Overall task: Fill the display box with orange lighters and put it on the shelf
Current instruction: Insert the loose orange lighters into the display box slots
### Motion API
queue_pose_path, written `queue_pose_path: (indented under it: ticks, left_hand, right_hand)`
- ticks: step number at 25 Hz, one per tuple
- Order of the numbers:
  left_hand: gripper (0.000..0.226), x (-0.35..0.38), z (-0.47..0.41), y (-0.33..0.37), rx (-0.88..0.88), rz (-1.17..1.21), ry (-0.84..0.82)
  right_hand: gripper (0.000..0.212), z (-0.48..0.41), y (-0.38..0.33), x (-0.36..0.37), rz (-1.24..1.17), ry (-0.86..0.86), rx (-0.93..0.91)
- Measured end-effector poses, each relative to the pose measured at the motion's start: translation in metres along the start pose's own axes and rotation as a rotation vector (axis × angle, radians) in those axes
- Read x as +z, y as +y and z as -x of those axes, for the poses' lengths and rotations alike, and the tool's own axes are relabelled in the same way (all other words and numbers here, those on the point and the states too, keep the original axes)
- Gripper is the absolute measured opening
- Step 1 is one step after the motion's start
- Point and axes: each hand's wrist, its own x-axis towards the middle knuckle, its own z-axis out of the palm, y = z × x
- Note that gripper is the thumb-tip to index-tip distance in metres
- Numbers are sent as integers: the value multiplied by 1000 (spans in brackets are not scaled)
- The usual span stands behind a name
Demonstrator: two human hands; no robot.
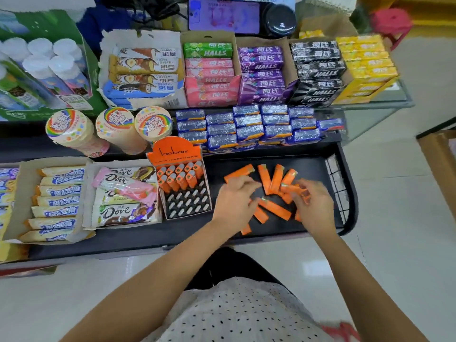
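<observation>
Gathering: loose orange lighters [274,209] from the black shelf [313,166], both hands down among the scatter.
Display box: orange display box [178,180] stood upright at the left edge of the scatter, just beside the Dove bars [123,191]; back two rows filled, most front slots open.
Left grip: left hand [233,198] curled palm-down over the near lighters, fingers bent and touching one or two; whether pinched shut on any, cannot tell.
Right grip: right hand [314,201] closed loosely round a small bunch of lighters, several ends poking out toward the thumb side.
Position of the pile: fanned between and under the two hands, a few lying free beyond the fingertips toward the back of the shelf, one near the front lip.
Handling, judged: light, rigid plastic bodies, smooth and likely slippery; prone to rolling or sliding when nudged.
Where to hold, judged: across the flat sides near mid-body, metal cap upward, so each drops straight into a slot.
Box handling, judged: thin card, likely to flex once full; better lifted by both side walls.
</observation>
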Motion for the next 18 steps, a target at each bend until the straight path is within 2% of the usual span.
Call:
queue_pose_path:
  ticks: [4, 7, 13, 18]
  left_hand:
    - [39, 17, -32, 1, -96, -93, -30]
    - [37, 31, -44, 17, -71, -71, -60]
    - [49, 44, -59, 33, -186, -108, -176]
    - [31, 42, -65, 44, -283, -123, -226]
  right_hand:
    - [28, -12, 17, -2, 151, -42, -73]
    - [31, -15, 20, 0, 220, -65, -114]
    - [22, -15, 29, 3, 282, -44, -221]
    - [29, -17, 31, -4, 373, 5, -209]
